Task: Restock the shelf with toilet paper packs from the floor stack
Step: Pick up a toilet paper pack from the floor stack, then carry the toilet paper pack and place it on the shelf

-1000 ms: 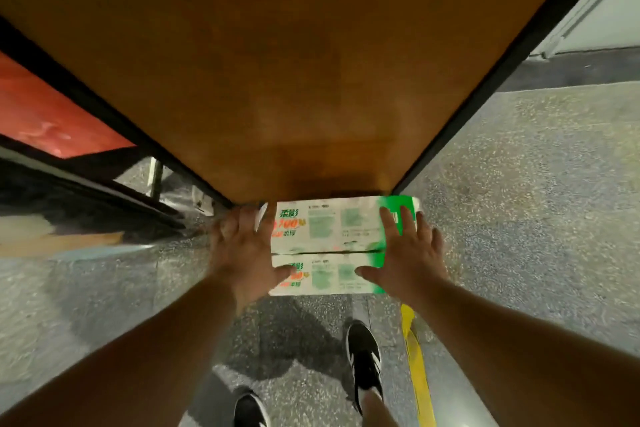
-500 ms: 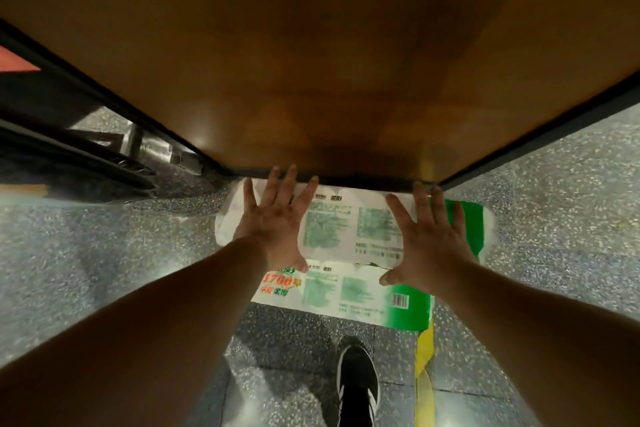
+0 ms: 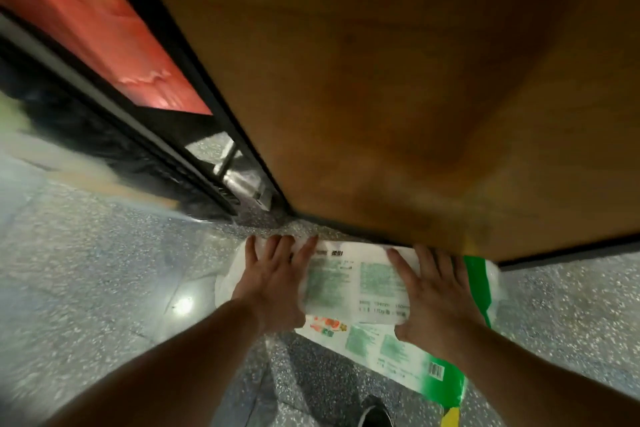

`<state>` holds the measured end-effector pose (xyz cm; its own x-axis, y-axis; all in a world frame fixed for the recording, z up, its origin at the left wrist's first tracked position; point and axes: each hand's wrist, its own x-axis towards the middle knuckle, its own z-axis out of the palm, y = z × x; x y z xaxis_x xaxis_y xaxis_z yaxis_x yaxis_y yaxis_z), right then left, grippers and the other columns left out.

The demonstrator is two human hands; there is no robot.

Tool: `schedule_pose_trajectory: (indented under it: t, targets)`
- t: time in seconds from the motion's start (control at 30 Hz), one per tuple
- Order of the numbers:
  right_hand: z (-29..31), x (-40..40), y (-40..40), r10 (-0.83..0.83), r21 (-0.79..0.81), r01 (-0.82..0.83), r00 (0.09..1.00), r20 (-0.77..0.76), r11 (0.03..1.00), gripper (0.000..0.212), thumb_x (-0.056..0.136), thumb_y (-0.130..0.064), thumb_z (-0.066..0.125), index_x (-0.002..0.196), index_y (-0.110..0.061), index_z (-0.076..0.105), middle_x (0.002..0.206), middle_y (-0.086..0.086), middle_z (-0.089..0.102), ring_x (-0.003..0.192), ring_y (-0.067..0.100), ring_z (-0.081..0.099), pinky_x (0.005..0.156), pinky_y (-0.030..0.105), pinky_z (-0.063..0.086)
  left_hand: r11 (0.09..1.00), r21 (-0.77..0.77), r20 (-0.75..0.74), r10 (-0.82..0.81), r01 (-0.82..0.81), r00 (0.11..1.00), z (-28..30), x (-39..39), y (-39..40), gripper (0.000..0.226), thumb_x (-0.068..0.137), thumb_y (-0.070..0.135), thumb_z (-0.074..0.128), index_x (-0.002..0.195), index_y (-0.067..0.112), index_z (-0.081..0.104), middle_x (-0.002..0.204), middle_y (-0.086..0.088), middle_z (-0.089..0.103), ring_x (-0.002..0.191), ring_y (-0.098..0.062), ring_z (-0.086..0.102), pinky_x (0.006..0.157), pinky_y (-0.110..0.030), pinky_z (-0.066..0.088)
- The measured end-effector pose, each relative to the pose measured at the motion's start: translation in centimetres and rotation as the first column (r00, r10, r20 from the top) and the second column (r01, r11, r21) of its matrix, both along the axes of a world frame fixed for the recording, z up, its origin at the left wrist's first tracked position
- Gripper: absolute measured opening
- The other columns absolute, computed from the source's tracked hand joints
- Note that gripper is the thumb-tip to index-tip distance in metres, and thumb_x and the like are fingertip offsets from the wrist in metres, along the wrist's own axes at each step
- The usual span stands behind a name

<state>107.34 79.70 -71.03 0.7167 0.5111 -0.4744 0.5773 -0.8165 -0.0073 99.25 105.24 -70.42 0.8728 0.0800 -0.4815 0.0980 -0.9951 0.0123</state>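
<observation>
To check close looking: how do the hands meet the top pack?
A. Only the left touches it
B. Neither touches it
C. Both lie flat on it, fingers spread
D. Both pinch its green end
C: the left hand and right hand both lie flat on the top pack, fingers spread.

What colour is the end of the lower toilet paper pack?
Green, on the lower pack, seen from the head camera.

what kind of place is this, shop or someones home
Most likely a shop aisle, not a home. Both hands, left and right, rest on retail toilet paper packs with a barcode, stacked on a speckled floor beside a wooden shelf unit and a red sign panel.
</observation>
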Motion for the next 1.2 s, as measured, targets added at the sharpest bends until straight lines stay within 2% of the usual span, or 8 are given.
schedule_pose_trajectory:
  t: [0.13, 0.3, 0.4, 0.5, 0.57, 0.77, 0.93, 1.2]
  targets:
    - [6.0, -0.3, 6.7, 0.097, 0.188, -0.105, 0.994, 0.054, 0.976, 0.131, 0.021, -0.067, 0.074, 0.143, -0.025, 0.051, 0.126, 0.018, 0.051, 0.105, 0.041, 0.049, 0.092, 0.064, 0.047, 0.993, 0.041, 0.040, 0.112, -0.113, 0.993, 8.7, -4.1, 6.3, 0.131, 0.067, 0.064, 0.069, 0.156, 0.031, -0.022, 0.154, -0.005, 0.018, 0.146, -0.030, 0.010, 0.121, -0.065, -0.004]
    - [17.5, -2.1, 19.4, 0.267, 0.269, -0.302, 0.950, 0.159, 0.915, 0.119, 0.035, -0.082, 0.062, 0.139, -0.024, 0.053, 0.122, 0.021, 0.057, 0.099, 0.040, 0.050, 0.081, 0.063, 0.052, 0.951, 0.125, 0.169, 0.261, -0.284, 0.950, 20.8, -10.9, 16.2, 0.130, 0.068, 0.064, 0.071, 0.156, 0.032, -0.020, 0.154, -0.001, 0.017, 0.146, -0.029, 0.010, 0.121, -0.064, -0.008]
    - [26.2, -5.3, 27.9, 0.397, 0.223, -0.427, 0.902, 0.169, 0.876, 0.119, 0.051, -0.095, 0.049, 0.147, -0.026, 0.047, 0.135, 0.027, 0.052, 0.114, 0.046, 0.048, 0.099, 0.063, 0.029, 0.904, 0.189, 0.258, 0.331, -0.383, 0.908, 28.6, -16.5, 22.5, 0.133, 0.066, 0.068, 0.071, 0.157, 0.033, -0.019, 0.152, -0.004, 0.020, 0.145, -0.030, 0.012, 0.120, -0.064, -0.008]
    - [35.0, -10.2, 36.4, 0.487, 0.219, -0.528, 0.846, 0.218, 0.820, 0.115, 0.068, -0.085, 0.046, 0.158, -0.041, -0.009, 0.167, 0.019, -0.005, 0.149, 0.046, 0.005, 0.111, 0.053, -0.013, 0.851, 0.224, 0.354, 0.383, -0.475, 0.853, 36.6, -23.6, 28.3, 0.133, 0.061, 0.068, 0.069, 0.160, 0.031, -0.010, 0.148, -0.004, 0.026, 0.143, -0.031, 0.019, 0.120, -0.061, -0.007]
    - [40.4, -14.3, 41.6, 0.534, 0.245, -0.565, 0.825, 0.187, 0.788, 0.115, 0.076, -0.071, 0.058, 0.154, -0.043, -0.021, 0.167, 0.012, -0.020, 0.152, 0.042, -0.011, 0.112, 0.050, -0.020, 0.804, 0.252, 0.366, 0.435, -0.538, 0.822, 42.4, -29.1, 32.0, 0.133, 0.061, 0.068, 0.069, 0.159, 0.031, -0.013, 0.150, -0.002, 0.023, 0.144, -0.029, 0.016, 0.120, -0.061, -0.007]
    - [57.8, -29.8, 55.9, 0.681, 0.343, -0.756, 0.653, 0.330, 0.558, 0.115, 0.077, -0.072, 0.065, 0.158, -0.041, -0.011, 0.167, 0.012, -0.010, 0.152, 0.039, -0.008, 0.121, 0.055, -0.007, 0.657, 0.330, 0.446, 0.524, -0.678, 0.726, 61.0, -48.2, 41.0, 0.133, 0.064, 0.075, 0.070, 0.160, 0.031, -0.011, 0.159, -0.005, 0.021, 0.148, -0.028, 0.015, 0.123, -0.057, 0.003]
    - [71.1, -45.3, 64.9, 0.760, 0.397, -0.856, 0.492, 0.425, 0.332, 0.118, 0.074, -0.061, 0.072, 0.158, -0.039, -0.007, 0.165, 0.010, -0.002, 0.150, 0.038, -0.003, 0.121, 0.056, -0.006, 0.494, 0.273, 0.568, 0.610, -0.826, 0.553, 74.1, -65.7, 44.8, 0.128, 0.067, 0.067, 0.075, 0.160, 0.039, -0.009, 0.166, -0.008, 0.010, 0.154, -0.033, -0.004, 0.121, -0.057, -0.014]
    - [79.3, -66.2, 77.4, 0.778, 0.365, -0.931, 0.230, 0.585, 0.001, 0.119, 0.066, -0.065, 0.073, 0.157, -0.041, -0.001, 0.160, 0.007, 0.011, 0.145, 0.037, 0.011, 0.121, 0.057, 0.003, 0.161, 0.285, 0.679, 0.662, -0.945, 0.318, 80.3, -87.8, 48.2, 0.135, 0.047, 0.077, 0.063, 0.159, 0.042, -0.004, 0.160, -0.007, 0.022, 0.149, -0.032, 0.010, 0.122, -0.060, 0.002]
